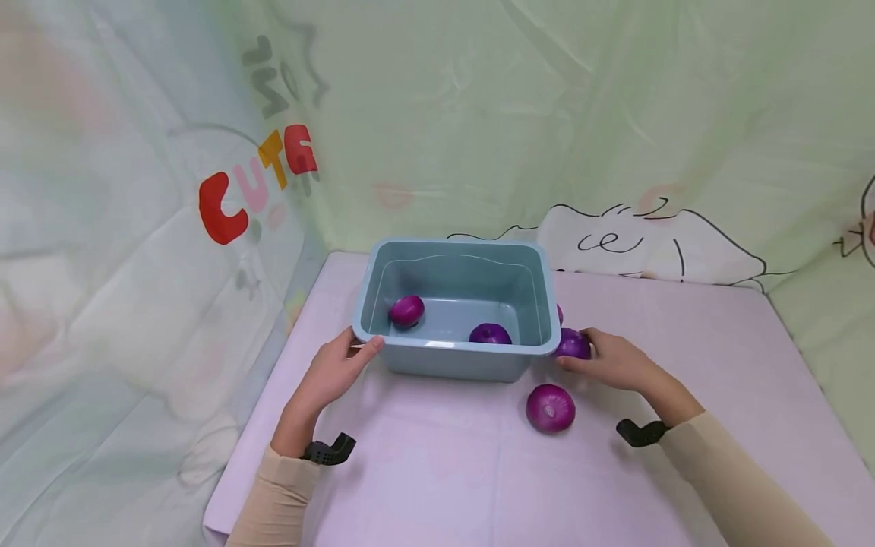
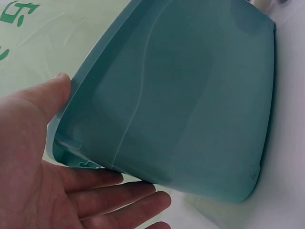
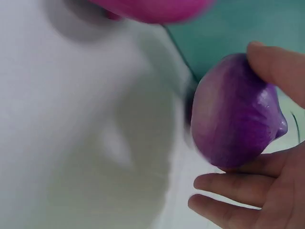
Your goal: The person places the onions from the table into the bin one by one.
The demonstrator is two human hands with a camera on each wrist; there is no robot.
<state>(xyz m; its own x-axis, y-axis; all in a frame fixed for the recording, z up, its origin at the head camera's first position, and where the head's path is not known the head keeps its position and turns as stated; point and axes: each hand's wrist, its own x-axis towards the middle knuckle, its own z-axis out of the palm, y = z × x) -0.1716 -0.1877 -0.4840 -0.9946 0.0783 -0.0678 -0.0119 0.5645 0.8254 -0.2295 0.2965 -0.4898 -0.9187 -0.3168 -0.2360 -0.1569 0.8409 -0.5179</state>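
A blue-green plastic bin [image 1: 447, 363] stands near the back of the table. My left hand [image 1: 339, 366] holds its front left corner, thumb at the rim and fingers along the side, as the left wrist view shows. Beside the bin's right end, my right hand [image 1: 618, 361] grips a dark purple onion [image 3: 233, 114] between thumb and fingers. Inside the bin lie a magenta onion [image 1: 406, 311] at the left and a purple onion [image 1: 490, 334], partly hidden by the front wall. Another magenta onion [image 1: 550, 409] rests on the table in front of the right hand.
Behind the held onion, a sliver of one more magenta onion [image 1: 560, 314] shows past the bin's right wall. A pale cloth covers the table [image 1: 437, 471]. Printed curtains [image 1: 437, 114] hang close behind and to the left.
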